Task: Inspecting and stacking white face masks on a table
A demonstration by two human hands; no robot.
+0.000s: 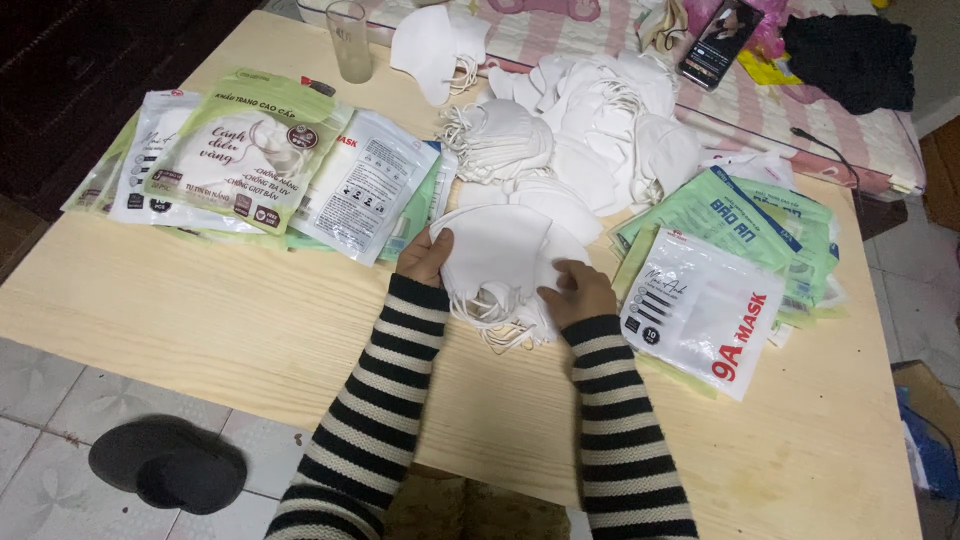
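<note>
- The left hand and right hand each clasp one side of a small stack of white face masks, lying on the pale wooden counter just in front of the person.
- Ear loops spill from the stack's near side, between the striped sleeves.
- Behind it, touching, is a loose heap of white masks.
- Printed mask packets fan out on the left; green and white packets lie just right of the right hand.
- A clear glass stands near the far edge.
- Bare wood lies open along the near edge, on both sides of the arms.
- A phone rests on the bed beyond.
</note>
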